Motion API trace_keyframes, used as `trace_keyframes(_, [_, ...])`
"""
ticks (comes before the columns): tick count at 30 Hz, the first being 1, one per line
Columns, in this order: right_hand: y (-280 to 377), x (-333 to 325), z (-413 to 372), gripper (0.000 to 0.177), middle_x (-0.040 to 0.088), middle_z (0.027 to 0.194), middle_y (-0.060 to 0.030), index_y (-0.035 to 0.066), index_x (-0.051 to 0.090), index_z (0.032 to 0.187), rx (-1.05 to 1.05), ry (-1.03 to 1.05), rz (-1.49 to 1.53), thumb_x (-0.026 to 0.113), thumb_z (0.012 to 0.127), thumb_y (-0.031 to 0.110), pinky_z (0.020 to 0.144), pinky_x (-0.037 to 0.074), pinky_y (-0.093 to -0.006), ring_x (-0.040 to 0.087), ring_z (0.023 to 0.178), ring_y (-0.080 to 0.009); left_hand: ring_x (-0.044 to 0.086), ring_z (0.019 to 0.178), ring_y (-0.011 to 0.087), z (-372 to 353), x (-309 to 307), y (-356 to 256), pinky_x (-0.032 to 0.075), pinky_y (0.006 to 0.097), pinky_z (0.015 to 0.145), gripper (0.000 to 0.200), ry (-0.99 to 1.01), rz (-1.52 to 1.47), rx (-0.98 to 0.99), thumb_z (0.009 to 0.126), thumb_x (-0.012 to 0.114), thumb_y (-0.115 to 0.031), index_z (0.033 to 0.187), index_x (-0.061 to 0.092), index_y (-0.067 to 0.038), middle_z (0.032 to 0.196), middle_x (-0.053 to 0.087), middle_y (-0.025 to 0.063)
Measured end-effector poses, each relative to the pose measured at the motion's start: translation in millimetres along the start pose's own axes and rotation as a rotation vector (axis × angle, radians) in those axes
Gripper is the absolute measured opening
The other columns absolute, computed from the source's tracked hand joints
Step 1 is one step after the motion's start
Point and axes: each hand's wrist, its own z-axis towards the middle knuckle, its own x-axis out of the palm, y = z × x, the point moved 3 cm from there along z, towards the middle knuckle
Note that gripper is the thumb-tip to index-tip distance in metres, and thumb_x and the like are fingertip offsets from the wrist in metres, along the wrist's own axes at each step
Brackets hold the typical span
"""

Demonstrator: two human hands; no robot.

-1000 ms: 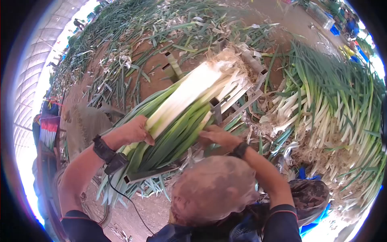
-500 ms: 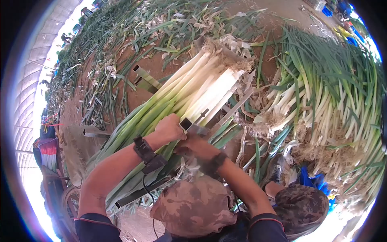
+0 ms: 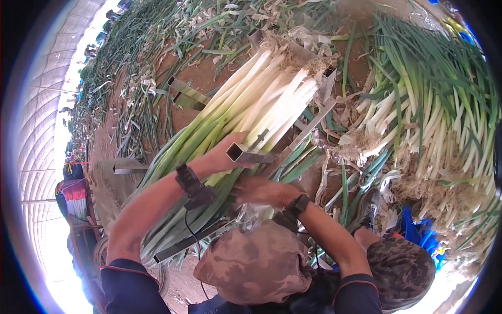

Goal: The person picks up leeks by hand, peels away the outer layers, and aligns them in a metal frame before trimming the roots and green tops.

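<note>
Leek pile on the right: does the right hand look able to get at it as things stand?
Probably yes, at its near edge: loose leaves lie between the right hand and the leek pile, nothing tall, and the metal rail runs to one side.

Leeks [image 3: 251, 99], metal frame [image 3: 254, 158] — left hand [image 3: 221, 156] atop

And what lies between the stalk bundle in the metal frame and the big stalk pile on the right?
Between the bundle and the pile lie a metal rail, loose green leaves and dry husks on brown soil, in the head view.
</note>
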Motion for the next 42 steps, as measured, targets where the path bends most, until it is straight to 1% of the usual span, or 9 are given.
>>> trace_keyframes(10, [-31,-48,-20,0.057,0.052,0.135,-0.0203,0.003,0.045,0.141,-0.002,-0.124,-0.813,0.062,0.091,0.025,0.101,0.042,-0.0402,0.052,0.123,-0.0292,0.053,0.119,0.0233,8,28,30,0.037,0.0349,0.106,0.069,-0.172,0.000,0.191,0.074,0.075,-0.006,0.137,0.046,-0.003,0.126,0.058,0.0140])
trace_keyframes(12, [28,-47,-56,0.050,0.055,0.127,-0.0206,0.004,0.051,0.134,0.383,-0.656,-1.133,0.061,0.087,0.020,0.084,0.049,-0.0465,0.063,0.099,-0.0334,0.056,0.115,0.0246,11,31,6,0.041,0.0357,0.102,0.067,-0.141,0.047,0.252,0.074,0.073,-0.004,0.135,0.047,-0.002,0.121,0.061,0.0156])
trace_keyframes(15, [110,-31,-62,0.043,0.058,0.122,-0.0165,0.007,0.056,0.124,0.092,-1.150,-1.656,0.060,0.081,0.009,0.066,0.053,-0.0441,0.068,0.078,-0.0313,0.062,0.101,0.0281,9,32,-15,0.047,0.0365,0.091,0.063,-0.300,-0.013,0.208,0.074,0.073,-0.006,0.132,0.050,-0.001,0.105,0.066,0.0181])
trace_keyframes(17, [138,-34,-50,0.043,0.060,0.119,-0.0155,0.008,0.057,0.122,-0.175,-1.173,-1.823,0.060,0.079,0.006,0.063,0.054,-0.0413,0.068,0.076,-0.0297,0.065,0.094,0.0326,9,32,-11,0.050,0.0383,0.083,0.060,-0.373,0.142,0.174,0.076,0.073,-0.009,0.131,0.051,0.000,0.099,0.065,0.0218])
trace_keyframes(20, [138,-70,-20,0.016,0.060,0.103,-0.0121,0.003,0.060,0.095,0.155,-0.891,-2.115,0.060,0.079,0.003,0.064,0.056,-0.0403,0.069,0.076,-0.0283,0.064,0.094,0.0370,8,31,-17,0.051,0.0404,0.081,0.059,-0.363,0.162,0.085,0.076,0.074,-0.012,0.129,0.051,0.000,0.096,0.065,0.0231])
trace_keyframes(32, [104,-79,-28,0.023,0.062,0.095,-0.0145,0.000,0.063,0.096,0.229,-0.924,-2.090,0.065,0.074,0.005,0.060,0.056,-0.0398,0.069,0.069,-0.0294,0.061,0.099,0.0389,-16,32,-35,0.051,0.0443,0.082,0.058,-0.430,0.556,0.222,0.075,0.073,-0.016,0.128,0.052,-0.006,0.118,0.059,0.0196])
trace_keyframes(34, [99,-76,-30,0.031,0.067,0.091,-0.0180,-0.003,0.063,0.101,0.338,-1.003,-2.078,0.066,0.071,0.004,0.059,0.056,-0.0409,0.069,0.070,-0.0300,0.061,0.098,0.0382,-37,28,-50,0.051,0.0461,0.079,0.063,-0.103,0.676,-0.139,0.075,0.072,-0.019,0.132,0.048,-0.006,0.117,0.058,0.0210])
trace_keyframes(35, [88,-92,-28,0.037,0.069,0.085,-0.0191,-0.006,0.062,0.103,0.219,-1.012,-2.023,0.069,0.068,0.004,0.057,0.056,-0.0410,0.070,0.071,-0.0295,0.061,0.097,0.0386,-50,26,-54,0.050,0.0478,0.078,0.065,-0.143,0.782,0.026,0.075,0.072,-0.019,0.133,0.047,-0.005,0.116,0.059,0.0218])
trace_keyframes(42, [83,-98,-15,0.039,0.053,0.129,-0.0203,0.001,0.061,0.112,0.317,-0.990,-2.076,0.063,0.074,0.002,0.060,0.055,-0.0361,0.069,0.074,-0.0275,0.062,0.086,0.0418,-48,41,-7,0.047,0.0511,0.068,0.066,-0.211,0.874,0.067,0.073,0.074,-0.022,0.131,0.047,-0.006,0.108,0.060,0.0225])
